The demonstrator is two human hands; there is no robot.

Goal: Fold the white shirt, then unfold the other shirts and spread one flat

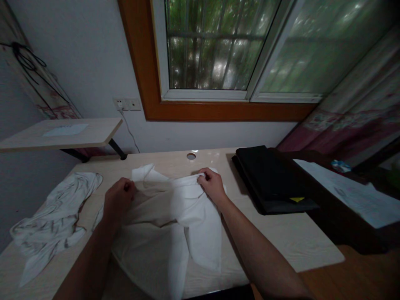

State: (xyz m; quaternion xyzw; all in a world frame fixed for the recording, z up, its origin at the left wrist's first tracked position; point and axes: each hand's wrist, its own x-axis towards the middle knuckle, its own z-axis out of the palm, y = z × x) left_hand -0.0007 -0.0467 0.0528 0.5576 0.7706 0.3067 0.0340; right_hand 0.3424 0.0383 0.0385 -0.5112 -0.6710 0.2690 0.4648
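A white garment (159,216) is spread over the pale desk, wrinkled, with its lower part hanging toward me; I cannot tell its exact kind. My right hand (213,185) pinches its folded upper edge at the right, thumb and fingers closed on the cloth. At the upper left of the same garment, my left hand (120,200) is curled closed on the fabric, its fingertips partly hidden. A flap of white cloth sticks up between the hands near the far side. Farther left lies a crumpled white patterned cloth (62,212), apart from both hands.
A black folder or case (265,177) rests on the desk (281,246) at the right. Beyond the right end are a dark surface and a paper sheet (350,191). A raised shelf (93,133) stands at the back left. A round cable hole (191,156) is near the wall.
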